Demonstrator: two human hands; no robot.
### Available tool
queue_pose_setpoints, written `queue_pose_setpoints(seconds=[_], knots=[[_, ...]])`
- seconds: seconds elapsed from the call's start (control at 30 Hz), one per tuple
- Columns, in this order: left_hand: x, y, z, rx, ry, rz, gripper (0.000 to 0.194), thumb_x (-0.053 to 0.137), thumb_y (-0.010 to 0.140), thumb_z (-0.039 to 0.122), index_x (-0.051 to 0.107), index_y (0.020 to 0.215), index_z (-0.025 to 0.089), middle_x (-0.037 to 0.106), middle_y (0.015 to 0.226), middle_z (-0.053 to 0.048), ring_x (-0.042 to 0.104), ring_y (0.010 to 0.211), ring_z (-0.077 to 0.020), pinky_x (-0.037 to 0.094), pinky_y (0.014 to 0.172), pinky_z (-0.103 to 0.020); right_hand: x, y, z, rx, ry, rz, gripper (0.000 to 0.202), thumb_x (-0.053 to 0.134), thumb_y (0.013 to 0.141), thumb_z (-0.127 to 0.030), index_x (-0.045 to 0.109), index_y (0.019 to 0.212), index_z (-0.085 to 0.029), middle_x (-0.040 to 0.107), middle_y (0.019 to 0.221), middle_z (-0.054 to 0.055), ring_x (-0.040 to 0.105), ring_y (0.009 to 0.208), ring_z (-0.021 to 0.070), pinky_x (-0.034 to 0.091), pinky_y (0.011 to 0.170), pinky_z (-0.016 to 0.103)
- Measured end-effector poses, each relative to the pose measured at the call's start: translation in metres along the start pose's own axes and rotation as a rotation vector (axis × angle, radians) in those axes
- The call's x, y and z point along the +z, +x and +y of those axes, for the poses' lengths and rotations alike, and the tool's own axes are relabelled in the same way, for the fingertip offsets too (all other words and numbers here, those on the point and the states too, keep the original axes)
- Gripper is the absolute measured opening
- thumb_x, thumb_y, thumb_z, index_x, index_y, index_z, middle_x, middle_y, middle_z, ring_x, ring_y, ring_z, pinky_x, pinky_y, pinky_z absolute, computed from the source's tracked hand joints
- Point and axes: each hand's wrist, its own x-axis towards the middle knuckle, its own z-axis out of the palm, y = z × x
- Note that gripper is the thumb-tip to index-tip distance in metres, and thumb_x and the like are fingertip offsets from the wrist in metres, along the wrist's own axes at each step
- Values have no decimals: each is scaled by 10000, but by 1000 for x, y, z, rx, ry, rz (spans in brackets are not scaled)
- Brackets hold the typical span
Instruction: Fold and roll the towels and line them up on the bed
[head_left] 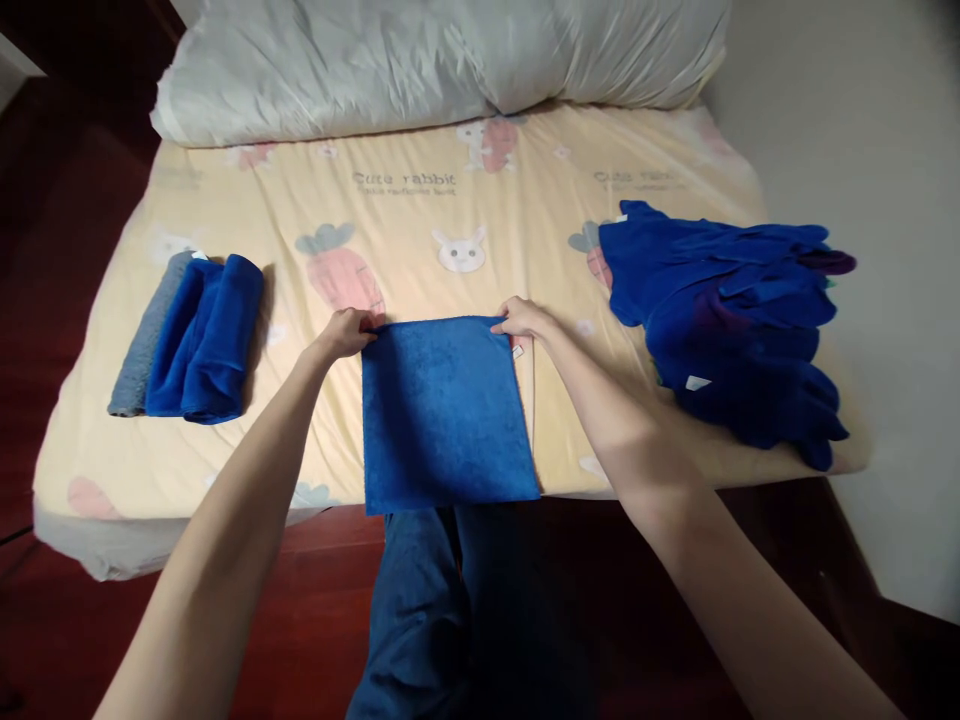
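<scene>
The blue cloth [450, 415] lies spread at the near edge of the bed [127, 545]. From where I stand, the left hand [347, 332] pinches its far left corner, the right hand [521, 318] its far right. I'd judge that an even, gentle pull keeps that edge straight and crease-free. On the patterned sheet [405, 235], rolled cloths [232, 340] rest leftward, a loose blue pile [735, 330] rightward; beyond is a pale quilt [435, 60], below, a dark red floor [330, 610].

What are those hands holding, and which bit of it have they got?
The left hand and right hand each hold a far corner of the blue cloth.
</scene>
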Motion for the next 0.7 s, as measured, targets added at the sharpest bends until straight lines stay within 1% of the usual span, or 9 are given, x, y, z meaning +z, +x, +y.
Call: queue_pose_setpoints(seconds=[0.1, 0.17, 0.27, 0.33, 0.4, 0.47, 0.53, 0.6, 0.7], knots=[[-8, 4, -2, -63, 22, -100, 166, 765, 681, 276, 687, 814, 215, 710, 756, -12, 703, 833, -237, 547, 856, -355, -3, 2, 4, -46, 121, -10, 177, 847, 697, -177, 721, 822, -177, 686, 738, -19, 640, 720, 144, 518, 758, 267], [-13, 3, -3, -82, -35, -61, 196, 749, 720, 303, 681, 878, 209, 722, 787, -16, 705, 807, -219, 559, 842, -353, 0, 5, 7, -64, 197, 71, 151, 823, 715, -162, 709, 814, -166, 679, 729, -19, 626, 695, 134, 514, 748, 265], [-13, 0, 3, -123, -127, 80, 194, 700, 795, 311, 669, 939, 185, 736, 844, -49, 698, 815, -209, 567, 848, -355, 9, 8, 8, -57, 257, 250, 147, 783, 761, -178, 702, 880, -154, 702, 796, 11, 644, 737, 159, 535, 781, 304], [-7, -5, 14, -152, -131, 199, 205, 633, 865, 288, 655, 1025, 161, 739, 921, -86, 690, 895, -222, 563, 889, -373, 17, 7, 3, -79, 243, 353, 149, 695, 840, -175, 699, 987, -148, 721, 878, 51, 669, 837, 200, 545, 854, 356], [4, -14, 33, -154, -72, 326, 260, 526, 938, 255, 625, 1152, 146, 716, 1105, -141, 647, 1092, -267, 528, 987, -440, 26, -3, -8, -153, 179, 447, 248, 571, 923, -166, 675, 1147, -142, 721, 1051, 111, 658, 1040, 254, 516, 979, 423], [19, -27, 56, -90, 3, 393, 347, 443, 981, 258, 580, 1286, 161, 608, 1362, -170, 505, 1338, -311, 424, 1117, -521, 39, -21, -24, -272, 86, 501, 374, 472, 983, -194, 597, 1332, -146, 634, 1323, 154, 540, 1296, 302, 419, 1119, 504], [36, -42, 77, 54, 52, 332, 432, 417, 1002, 323, 524, 1399, 192, 452, 1552, -145, 318, 1497, -324, 284, 1215, -557, 55, -43, -39, -424, -14, 460, 466, 421, 1021, -265, 490, 1474, -177, 466, 1545, 130, 359, 1471, 318, 285, 1216, 563], [53, -56, 89, 184, 70, 214, 521, 404, 1008, 406, 465, 1480, 196, 368, 1623, -123, 213, 1551, -325, 184, 1257, -561, 73, -62, -49, -558, -88, 348, 518, 395, 1039, -332, 416, 1541, -204, 347, 1642, 81, 245, 1540, 292, 187, 1265, 558], [68, -67, 86, 188, 51, 165, 613, 372, 1008, 481, 403, 1541, 179, 307, 1660, -118, 160, 1570, -331, 111, 1274, -568, 93, -75, -48, -591, -123, 274, 567, 363, 1050, -403, 364, 1576, -193, 270, 1685, 63, 184, 1570, 245, 120, 1294, 508]])
